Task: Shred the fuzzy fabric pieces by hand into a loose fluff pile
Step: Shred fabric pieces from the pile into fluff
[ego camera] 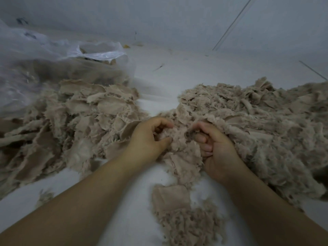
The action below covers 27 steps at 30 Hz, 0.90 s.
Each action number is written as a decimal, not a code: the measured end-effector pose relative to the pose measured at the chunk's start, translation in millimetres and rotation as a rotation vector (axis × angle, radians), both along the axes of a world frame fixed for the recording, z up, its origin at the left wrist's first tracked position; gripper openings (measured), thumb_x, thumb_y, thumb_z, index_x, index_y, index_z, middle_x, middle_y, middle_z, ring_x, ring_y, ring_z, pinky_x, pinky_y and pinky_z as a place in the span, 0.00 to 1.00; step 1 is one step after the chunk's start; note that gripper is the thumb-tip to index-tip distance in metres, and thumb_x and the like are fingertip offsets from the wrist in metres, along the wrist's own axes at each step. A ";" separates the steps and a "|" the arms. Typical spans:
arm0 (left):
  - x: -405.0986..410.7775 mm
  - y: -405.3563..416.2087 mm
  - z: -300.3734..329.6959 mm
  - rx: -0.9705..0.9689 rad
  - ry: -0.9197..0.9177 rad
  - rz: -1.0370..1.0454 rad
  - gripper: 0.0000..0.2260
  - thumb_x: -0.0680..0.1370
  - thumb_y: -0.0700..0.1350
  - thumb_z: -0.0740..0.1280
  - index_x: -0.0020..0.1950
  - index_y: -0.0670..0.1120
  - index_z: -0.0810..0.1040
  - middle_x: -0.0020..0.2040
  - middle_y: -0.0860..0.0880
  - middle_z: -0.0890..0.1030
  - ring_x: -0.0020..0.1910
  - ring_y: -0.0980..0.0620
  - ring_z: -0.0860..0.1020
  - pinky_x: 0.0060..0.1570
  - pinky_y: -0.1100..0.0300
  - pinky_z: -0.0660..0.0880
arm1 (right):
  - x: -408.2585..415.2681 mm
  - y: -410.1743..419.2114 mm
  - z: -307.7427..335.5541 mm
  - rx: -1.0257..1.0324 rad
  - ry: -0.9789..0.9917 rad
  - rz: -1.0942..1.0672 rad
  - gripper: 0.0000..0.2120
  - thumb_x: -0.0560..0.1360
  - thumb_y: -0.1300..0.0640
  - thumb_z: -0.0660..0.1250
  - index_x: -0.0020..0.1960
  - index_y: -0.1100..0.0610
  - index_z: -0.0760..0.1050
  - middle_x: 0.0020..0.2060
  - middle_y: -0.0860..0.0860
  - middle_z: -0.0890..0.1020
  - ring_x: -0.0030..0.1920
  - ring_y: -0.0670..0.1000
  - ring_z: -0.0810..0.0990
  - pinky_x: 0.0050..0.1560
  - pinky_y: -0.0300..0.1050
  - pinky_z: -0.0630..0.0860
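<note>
A beige fuzzy fabric piece (179, 139) lies between my hands on the white floor. My left hand (150, 139) grips its left side, fingers and thumb curled round the fluff. My right hand (214, 148) grips its right side with curled fingers. A heap of flat beige fabric pieces (76, 118) spreads to the left. A larger, looser pile of torn fluff (262, 125) fills the right. A smaller clump of fabric (179, 215) lies close to me, between my forearms.
A clear plastic bag (53, 55) holding more beige fabric sits at the back left. The white floor (159, 82) runs back to a pale wall (177, 18). A few small scraps (159, 67) dot the floor behind the piles.
</note>
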<state>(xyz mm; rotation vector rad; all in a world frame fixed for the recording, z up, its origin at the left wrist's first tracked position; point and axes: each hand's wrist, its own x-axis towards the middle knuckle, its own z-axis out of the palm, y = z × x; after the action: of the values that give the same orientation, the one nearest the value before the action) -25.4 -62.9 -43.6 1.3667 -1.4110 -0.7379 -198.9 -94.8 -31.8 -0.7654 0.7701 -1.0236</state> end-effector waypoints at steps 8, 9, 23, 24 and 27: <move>-17.9 -19.4 3.2 -0.038 0.286 -0.049 0.20 0.71 0.27 0.72 0.55 0.49 0.76 0.52 0.49 0.79 0.52 0.61 0.79 0.52 0.65 0.76 | -0.1 1.1 -1.8 0.022 0.023 0.214 0.14 0.72 0.55 0.62 0.45 0.64 0.81 0.24 0.50 0.71 0.17 0.41 0.60 0.17 0.30 0.56; -19.0 -18.3 3.3 -0.030 0.308 -0.108 0.20 0.72 0.26 0.70 0.56 0.48 0.75 0.55 0.47 0.80 0.56 0.57 0.79 0.56 0.61 0.76 | 0.5 0.2 -2.0 0.048 0.014 0.195 0.13 0.73 0.56 0.62 0.48 0.64 0.79 0.25 0.50 0.72 0.18 0.41 0.61 0.16 0.31 0.56; 31.7 -19.6 3.3 -0.035 -0.004 0.169 0.10 0.76 0.27 0.63 0.43 0.41 0.78 0.37 0.45 0.78 0.36 0.53 0.76 0.37 0.62 0.76 | 1.3 -3.9 -3.4 0.203 -0.119 0.036 0.07 0.82 0.62 0.56 0.45 0.59 0.68 0.30 0.52 0.70 0.20 0.41 0.63 0.18 0.31 0.59; 25.7 -14.3 6.9 -0.064 -0.144 0.097 0.08 0.75 0.31 0.67 0.42 0.43 0.79 0.34 0.49 0.78 0.32 0.58 0.74 0.34 0.66 0.73 | 1.9 -4.0 -2.8 0.203 -0.121 0.035 0.08 0.82 0.62 0.56 0.44 0.59 0.67 0.30 0.52 0.71 0.21 0.42 0.63 0.18 0.31 0.59; 10.3 6.8 24.3 0.135 -0.365 -0.337 0.10 0.68 0.51 0.78 0.37 0.47 0.81 0.27 0.56 0.76 0.26 0.62 0.71 0.28 0.70 0.68 | 2.9 -4.1 -2.5 0.193 -0.112 0.032 0.10 0.82 0.62 0.56 0.42 0.59 0.67 0.30 0.52 0.71 0.21 0.41 0.63 0.18 0.31 0.59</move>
<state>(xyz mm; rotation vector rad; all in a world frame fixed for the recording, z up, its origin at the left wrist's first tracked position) -15.2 -56.1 -19.3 1.4342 -1.9428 -0.8414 -196.0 -98.9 -34.3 -0.5484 0.7454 -0.9397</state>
